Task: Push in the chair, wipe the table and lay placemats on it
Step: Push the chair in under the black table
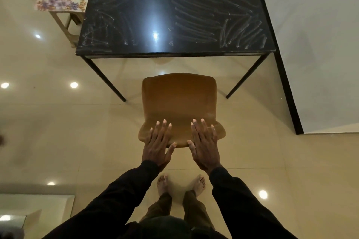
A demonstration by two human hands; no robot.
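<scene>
Pushing evenly with my left hand (157, 142) and right hand (205, 142), fingers flat and wide, should slide the chair (179, 99) straight under the far table (213, 52).

Glossy, streaked black table (136, 15); smooth brown plastic-looking chair (178, 99); polished floor tiles (58, 122).
</scene>
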